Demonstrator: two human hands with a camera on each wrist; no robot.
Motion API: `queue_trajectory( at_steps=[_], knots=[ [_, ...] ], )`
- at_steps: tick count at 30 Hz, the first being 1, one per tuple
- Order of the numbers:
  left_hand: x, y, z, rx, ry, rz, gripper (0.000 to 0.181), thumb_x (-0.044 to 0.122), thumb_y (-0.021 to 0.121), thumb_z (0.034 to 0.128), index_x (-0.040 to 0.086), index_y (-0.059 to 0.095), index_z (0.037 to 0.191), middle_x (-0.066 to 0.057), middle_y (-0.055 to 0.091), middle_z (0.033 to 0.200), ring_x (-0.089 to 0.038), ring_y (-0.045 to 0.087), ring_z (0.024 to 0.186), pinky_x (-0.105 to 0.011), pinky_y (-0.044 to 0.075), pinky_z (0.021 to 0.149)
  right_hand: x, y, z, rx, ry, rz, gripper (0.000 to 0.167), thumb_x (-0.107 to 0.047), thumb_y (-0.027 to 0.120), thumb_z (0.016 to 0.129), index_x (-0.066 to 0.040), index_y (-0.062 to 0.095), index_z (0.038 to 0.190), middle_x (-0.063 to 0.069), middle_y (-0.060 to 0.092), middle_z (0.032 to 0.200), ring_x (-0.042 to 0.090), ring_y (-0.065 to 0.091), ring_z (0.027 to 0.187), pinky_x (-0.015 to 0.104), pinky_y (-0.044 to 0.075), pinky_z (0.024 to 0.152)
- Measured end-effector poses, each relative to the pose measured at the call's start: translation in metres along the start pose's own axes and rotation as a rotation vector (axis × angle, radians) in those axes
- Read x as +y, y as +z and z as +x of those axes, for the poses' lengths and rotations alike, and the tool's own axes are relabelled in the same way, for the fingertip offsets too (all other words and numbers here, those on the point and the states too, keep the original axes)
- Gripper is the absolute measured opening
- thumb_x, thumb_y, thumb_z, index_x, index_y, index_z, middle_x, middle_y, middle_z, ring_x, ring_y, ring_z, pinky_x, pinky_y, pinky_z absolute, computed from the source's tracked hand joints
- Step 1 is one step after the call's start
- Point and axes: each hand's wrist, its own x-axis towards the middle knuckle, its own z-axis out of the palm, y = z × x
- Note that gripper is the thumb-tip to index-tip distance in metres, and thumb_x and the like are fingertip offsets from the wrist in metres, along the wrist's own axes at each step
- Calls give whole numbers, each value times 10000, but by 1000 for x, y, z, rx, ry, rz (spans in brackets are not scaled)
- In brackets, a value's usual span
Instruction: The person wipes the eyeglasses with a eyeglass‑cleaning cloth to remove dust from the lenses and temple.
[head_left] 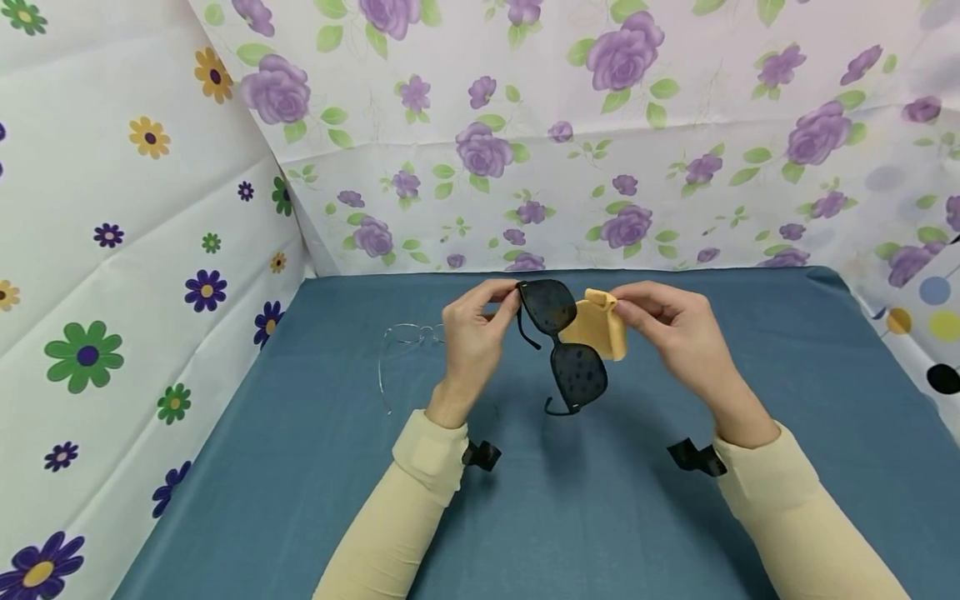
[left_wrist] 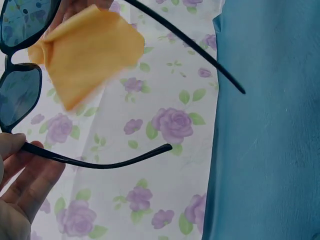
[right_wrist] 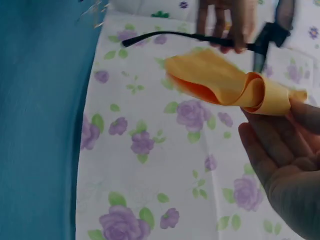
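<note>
Black sunglasses (head_left: 578,373) with dark lenses hang tilted in the air, one lens above the other and the temple arms unfolded. My left hand (head_left: 476,337) pinches them at the upper hinge corner. Close by on the right, my right hand (head_left: 671,333) pinches a folded yellow cloth (head_left: 600,329) between thumb and fingers. In the head view part of the cloth lies behind the sunglasses. The right wrist view shows the cloth (right_wrist: 215,80) curled over at the fingertips, its loose end hanging toward the sunglasses. Whether cloth and lens touch, I cannot tell.
Behind my left hand, clear eyeglasses with a thin metal frame (head_left: 408,335) lie on the blue tablecloth (head_left: 300,483), partly hidden by the hand. A flowered white sheet (head_left: 420,167) rises along the table's back edge, and another (head_left: 150,275) stands at the left.
</note>
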Motion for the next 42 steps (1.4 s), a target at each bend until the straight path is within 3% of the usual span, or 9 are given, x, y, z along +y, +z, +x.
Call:
queue_trajectory(
  at_steps=[5,9,13,19,29,32,35,39,42],
  knots=[
    [-3,-3,1,37,-21,20,125,59,707,1001,-6,783,1076,-149,766,986,-239,734,870,-363,633,678,-14,-1,-9,82,0,33,213,-137,662,1043,-48,756,1212,-73,768,1013,114,670,813,208,478,680],
    [-4,-4,1,48,-26,25,122,63,715,996,1,785,1075,-140,766,973,-229,735,864,-325,631,684,-25,10,-19,108,-176,-60,202,-25,691,997,-66,773,1178,32,775,1069,69,706,898,152,518,729],
    [-5,-4,1,53,-21,21,125,68,718,996,2,787,1076,-139,767,968,-228,735,859,-331,632,676,-33,22,-27,85,-359,-132,315,109,747,891,-68,779,1150,83,777,1115,156,737,1047,164,548,892],
    [-4,-3,-1,75,-25,35,122,67,723,992,5,790,1073,-138,769,972,-232,739,866,-381,636,665,-34,37,-31,-30,-589,-238,175,-99,707,993,-64,767,1153,74,764,1155,295,714,1128,320,477,1102],
    [-3,-2,-1,78,-18,75,110,55,713,994,8,790,1057,-125,771,966,-212,737,854,-315,623,656,-30,43,-33,-109,-658,-349,453,94,859,751,-82,751,1154,86,734,1256,306,699,1164,443,516,1062],
    [-4,-3,0,86,-15,88,109,66,715,997,12,792,1051,-119,772,953,-208,738,845,-317,609,628,-31,41,-33,-139,-663,-351,401,50,841,807,-87,744,1171,85,724,1280,300,687,1187,426,497,1085],
    [-4,-4,1,95,-14,107,107,74,718,997,17,794,1045,-112,772,933,-207,738,833,-304,570,575,-32,40,-33,-183,-661,-351,186,-134,726,989,-92,742,1169,75,717,1293,286,672,1215,368,456,1125],
    [-6,-6,2,102,-18,105,105,68,717,996,15,792,1044,-114,768,917,-222,737,832,-290,503,525,-32,39,-35,-216,-696,-355,357,-309,472,1112,-88,750,1149,70,724,1280,274,669,1223,313,404,1161],
    [-7,-7,3,110,-28,95,104,60,714,996,7,788,1046,-121,766,912,-238,733,839,-301,503,541,-31,40,-37,-225,-739,-350,374,-303,452,1124,-84,754,1152,79,732,1269,270,676,1212,313,401,1163]
  ],
)
